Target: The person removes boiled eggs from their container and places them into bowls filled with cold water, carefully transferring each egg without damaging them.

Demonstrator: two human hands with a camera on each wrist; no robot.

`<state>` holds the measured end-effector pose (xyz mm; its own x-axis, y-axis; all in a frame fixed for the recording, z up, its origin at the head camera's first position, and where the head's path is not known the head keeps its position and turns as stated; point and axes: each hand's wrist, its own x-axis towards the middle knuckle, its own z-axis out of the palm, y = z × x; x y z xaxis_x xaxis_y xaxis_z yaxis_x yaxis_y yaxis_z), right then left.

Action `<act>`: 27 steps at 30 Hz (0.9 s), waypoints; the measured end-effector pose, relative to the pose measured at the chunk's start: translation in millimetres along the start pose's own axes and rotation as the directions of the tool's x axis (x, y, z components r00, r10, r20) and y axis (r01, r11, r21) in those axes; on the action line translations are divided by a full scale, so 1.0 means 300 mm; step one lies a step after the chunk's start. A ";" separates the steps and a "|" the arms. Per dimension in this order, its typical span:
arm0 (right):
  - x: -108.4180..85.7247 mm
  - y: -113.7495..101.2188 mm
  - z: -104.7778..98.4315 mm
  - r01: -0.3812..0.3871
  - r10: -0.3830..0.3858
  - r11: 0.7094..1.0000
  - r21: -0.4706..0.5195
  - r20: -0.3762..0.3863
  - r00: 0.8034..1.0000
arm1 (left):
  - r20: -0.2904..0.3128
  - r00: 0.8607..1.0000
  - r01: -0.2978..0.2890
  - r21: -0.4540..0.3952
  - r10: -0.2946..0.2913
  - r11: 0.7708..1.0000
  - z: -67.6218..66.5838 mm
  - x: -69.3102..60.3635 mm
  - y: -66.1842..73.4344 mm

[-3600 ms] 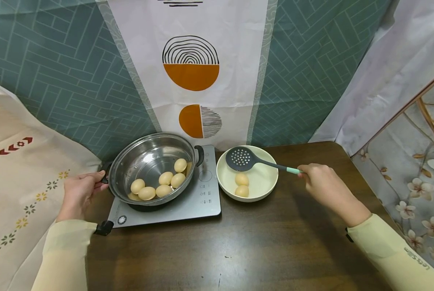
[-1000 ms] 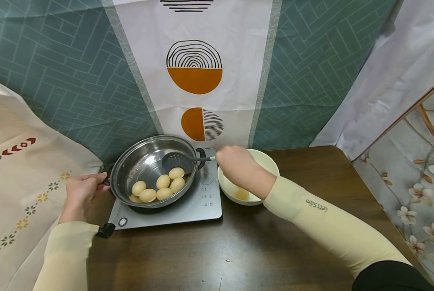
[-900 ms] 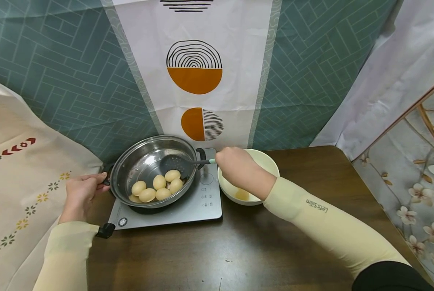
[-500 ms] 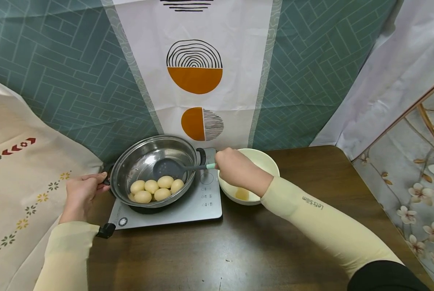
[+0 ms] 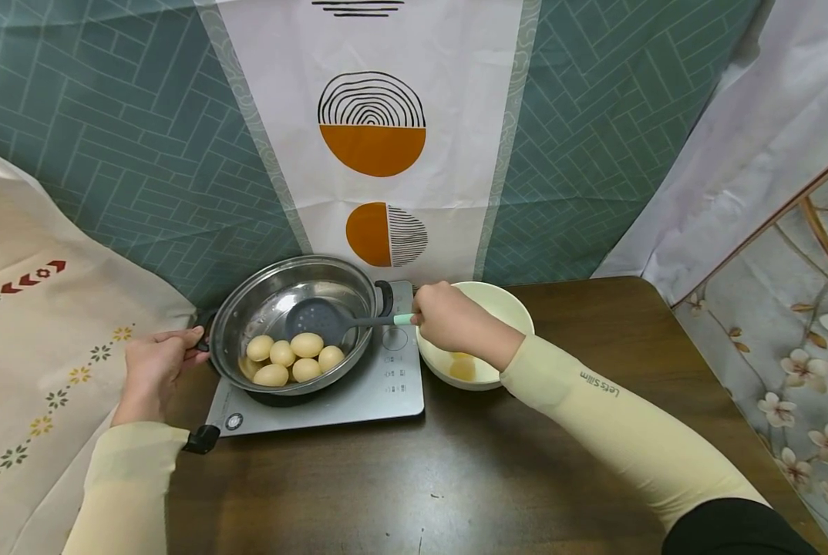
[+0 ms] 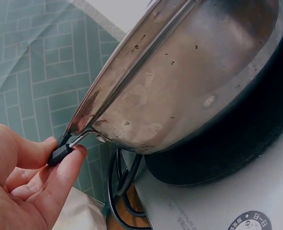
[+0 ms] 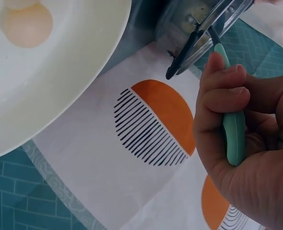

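My left hand (image 5: pixel 159 368) pinches the black side handle (image 6: pixel 61 154) of a steel pan (image 5: pixel 247 287) between thumb and fingers. In the pan, several pale brown eggs (image 5: pixel 307 344) lie along the near side. My right hand (image 5: pixel 452 317) grips the mint-green handle (image 6: pixel 61 154) end of a dark skimmer (image 5: pixel 314 317); in the right wrist view the fingers wrap round that green grip (image 7: pixel 234 136). The skimmer's perforated head is inside the pan, just behind the eggs. Below my right wrist stands a cream bowl (image 5: pixel 518 308), with an egg (image 7: pixel 30 25) showing in the right wrist view.
The pan sits on a silver induction cooker (image 5: pixel 379 397) at the back of a dark wooden table (image 5: pixel 449 470). Patterned cloth (image 5: pixel 580 208) hangs behind. A black cable (image 6: pixel 113 184) runs beside the cooker under the left handle.
My right hand has brought the skimmer from above the bowl leftward into the pan. There its head has moved further left, and the eggs have shifted left. My left hand keeps its hold.
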<state>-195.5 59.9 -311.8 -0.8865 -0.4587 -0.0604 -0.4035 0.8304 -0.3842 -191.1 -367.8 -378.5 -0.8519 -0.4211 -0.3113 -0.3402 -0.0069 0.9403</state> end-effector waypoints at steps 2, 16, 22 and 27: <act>-0.001 0.001 0.001 -0.003 0.003 1.000 0.007 0.003 1.000 | 0.000 1.000 0.002 0.001 -0.002 1.000 0.000 0.000 0.000; 0.001 -0.004 0.009 -0.024 0.017 0.991 0.135 0.055 0.998 | 0.002 1.000 0.004 -0.005 -0.004 1.000 0.001 -0.003 0.008; -0.003 -0.003 0.010 -0.054 0.042 0.983 0.173 0.077 0.996 | 0.001 1.000 0.011 -0.001 -0.011 1.000 -0.001 0.002 0.002; -0.009 0.000 0.006 -0.084 0.068 0.976 0.203 0.083 0.994 | 0.005 1.000 0.011 -0.009 -0.011 1.000 -0.002 0.003 0.002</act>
<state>-192.8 60.7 -313.2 -0.8901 -0.4257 -0.1628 -0.2733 0.7843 -0.5570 -191.7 -368.8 -378.2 -0.8499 -0.4168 -0.3224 -0.3462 -0.0198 0.9380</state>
